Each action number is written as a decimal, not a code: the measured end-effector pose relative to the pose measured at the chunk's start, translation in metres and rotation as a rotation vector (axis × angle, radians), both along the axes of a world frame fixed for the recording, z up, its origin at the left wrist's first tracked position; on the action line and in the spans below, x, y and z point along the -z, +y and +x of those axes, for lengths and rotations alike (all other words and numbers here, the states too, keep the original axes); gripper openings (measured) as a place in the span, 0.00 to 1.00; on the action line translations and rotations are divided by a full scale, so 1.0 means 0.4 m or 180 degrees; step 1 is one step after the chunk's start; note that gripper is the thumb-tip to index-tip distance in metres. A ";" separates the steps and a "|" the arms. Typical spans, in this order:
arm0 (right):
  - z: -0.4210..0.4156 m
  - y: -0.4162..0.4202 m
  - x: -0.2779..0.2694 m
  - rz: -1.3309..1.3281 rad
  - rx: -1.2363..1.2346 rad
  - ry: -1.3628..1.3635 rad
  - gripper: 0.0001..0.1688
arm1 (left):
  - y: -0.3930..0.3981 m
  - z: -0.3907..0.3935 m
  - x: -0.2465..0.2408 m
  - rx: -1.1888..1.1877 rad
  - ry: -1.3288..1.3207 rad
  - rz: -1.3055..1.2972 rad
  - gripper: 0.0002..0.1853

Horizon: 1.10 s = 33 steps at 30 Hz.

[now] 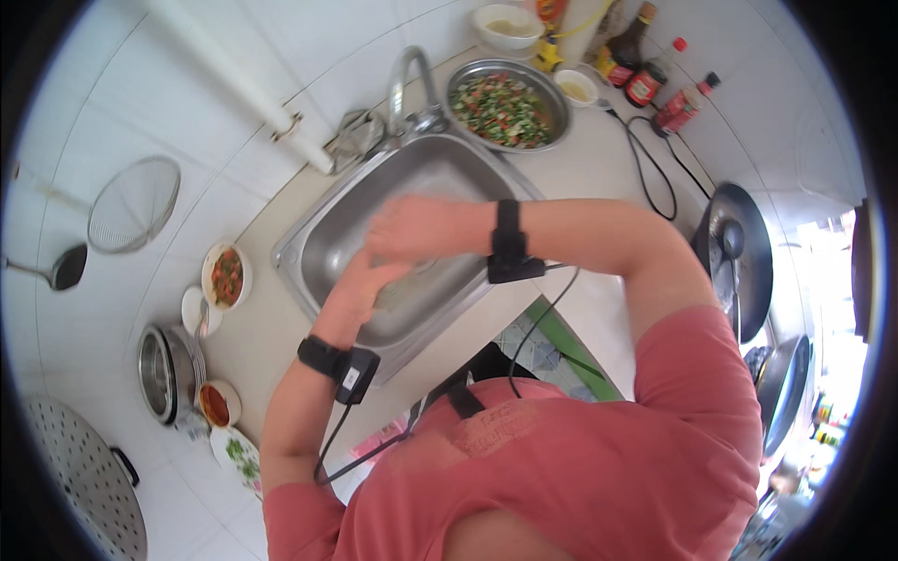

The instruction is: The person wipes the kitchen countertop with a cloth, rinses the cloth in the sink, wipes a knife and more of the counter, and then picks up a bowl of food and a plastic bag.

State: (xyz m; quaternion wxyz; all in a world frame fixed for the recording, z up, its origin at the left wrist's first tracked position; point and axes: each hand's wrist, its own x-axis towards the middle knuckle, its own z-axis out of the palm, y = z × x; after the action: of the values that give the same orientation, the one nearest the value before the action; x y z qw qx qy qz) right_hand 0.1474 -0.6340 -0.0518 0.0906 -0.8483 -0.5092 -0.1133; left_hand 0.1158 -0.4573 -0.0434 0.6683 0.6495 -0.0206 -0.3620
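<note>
Both my hands meet over the stainless steel sink [449,158]. My right hand [415,228], coming in from the right, is curled and touches the fingertips of my left hand [361,280], which reaches up from the lower left. Motion blurs both, and whether anything lies between them cannot be told. Shallow, cloudy water seems to be in the sink basin below them. The chrome faucet [410,84] arches at the sink's far edge, and a steel bowl of chopped green and red vegetables [501,109] stands beside it.
Seasoning bottles [649,80], white bowls [508,28] and black cables [649,172] are at the back right. A wok [736,263] is at the right. Along the left stand a bowl of chopped food [226,275], a steel pot [158,375] and a bowl of red sauce [219,403].
</note>
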 end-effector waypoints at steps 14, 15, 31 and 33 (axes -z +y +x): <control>0.034 -0.039 0.147 0.0187 0.0916 0.0318 0.06 | -0.034 0.000 0.153 -0.0327 0.0089 0.0572 0.29; 0.039 -0.036 0.142 0.0127 0.0941 0.0324 0.05 | -0.029 0.001 0.158 -0.0326 0.0450 0.0336 0.31; -0.035 0.072 0.120 0.0653 0.1941 0.1589 0.19 | -0.082 0.079 0.212 -0.2061 0.0104 -0.0846 0.14; -0.030 0.076 0.131 0.0891 0.2087 0.1950 0.20 | -0.083 0.087 0.211 -0.2082 -0.0227 -0.0639 0.10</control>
State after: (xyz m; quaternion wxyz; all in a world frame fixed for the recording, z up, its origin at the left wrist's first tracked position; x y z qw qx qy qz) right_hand 0.1354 -0.6034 -0.1040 0.3097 -0.9384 -0.1439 0.0520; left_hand 0.1507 -0.4907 -0.1278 0.8084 0.5650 0.1298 -0.1017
